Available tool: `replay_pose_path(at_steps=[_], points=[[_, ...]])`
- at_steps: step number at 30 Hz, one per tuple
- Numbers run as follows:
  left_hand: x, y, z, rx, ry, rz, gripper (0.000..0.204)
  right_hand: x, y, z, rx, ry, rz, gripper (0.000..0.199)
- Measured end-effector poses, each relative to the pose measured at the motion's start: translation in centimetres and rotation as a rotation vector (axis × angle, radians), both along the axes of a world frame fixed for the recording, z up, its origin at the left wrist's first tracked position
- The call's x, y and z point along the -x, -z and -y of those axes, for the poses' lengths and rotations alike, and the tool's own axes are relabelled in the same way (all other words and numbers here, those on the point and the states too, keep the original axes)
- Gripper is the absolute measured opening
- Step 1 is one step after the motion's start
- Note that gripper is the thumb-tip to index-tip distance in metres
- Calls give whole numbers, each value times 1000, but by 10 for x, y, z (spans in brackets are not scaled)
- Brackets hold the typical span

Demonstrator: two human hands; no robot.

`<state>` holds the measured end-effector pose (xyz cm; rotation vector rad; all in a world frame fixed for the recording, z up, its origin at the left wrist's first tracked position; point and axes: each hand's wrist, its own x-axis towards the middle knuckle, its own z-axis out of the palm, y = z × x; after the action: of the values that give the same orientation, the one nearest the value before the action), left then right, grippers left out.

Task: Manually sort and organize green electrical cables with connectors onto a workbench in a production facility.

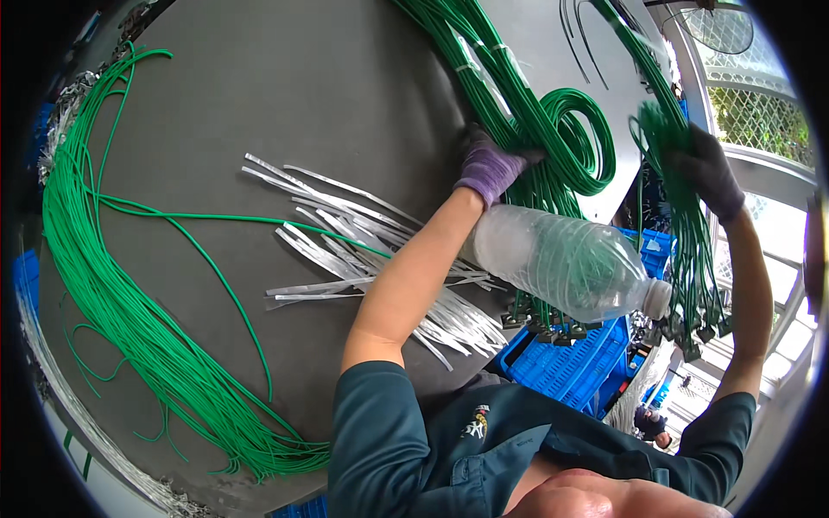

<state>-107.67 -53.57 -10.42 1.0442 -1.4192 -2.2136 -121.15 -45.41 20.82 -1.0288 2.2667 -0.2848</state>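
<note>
My left hand (494, 166), in a purple knitted glove, closes round a thick tied bundle of green wires (484, 86) at the table's edge. Part of its fingers is hidden by the wires. A coil of the same green wire (589, 129) stands out beside this bundle. On the right, my gloved right hand (712, 173) grips a second bunch of green wires (682, 203), raised off the table. Dark connectors (691, 332) hang from its lower ends. A see-through plastic bottle (570, 259) lies on its side between my arms, partly covering the left bundle's hanging ends.
White flat strips (345, 233) lie loose on the grey table (259, 95) by my left forearm. A long pile of green wires (104, 285) curves along the left side. Blue crates (570, 363) stand below the table edge. A person (652, 425) is far behind.
</note>
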Motion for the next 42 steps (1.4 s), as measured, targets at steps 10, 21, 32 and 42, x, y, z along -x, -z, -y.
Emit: replay_pose_path(at_steps=[10, 21, 32, 42], points=[[-2, -18, 10, 29, 86, -243, 74, -23, 119, 18, -24, -175, -124, 41], [-199, -126, -53, 437, -388, -337, 6, -5, 129, 2, 71, -143, -75, 64], [-132, -110, -191, 608, 31, 222, 41, 16, 135, 6, -6, -329, -48, 63], [-16, -53, -203, 152, -229, 345, 48, 73, 128, -2, -13, -505, 235, 64]])
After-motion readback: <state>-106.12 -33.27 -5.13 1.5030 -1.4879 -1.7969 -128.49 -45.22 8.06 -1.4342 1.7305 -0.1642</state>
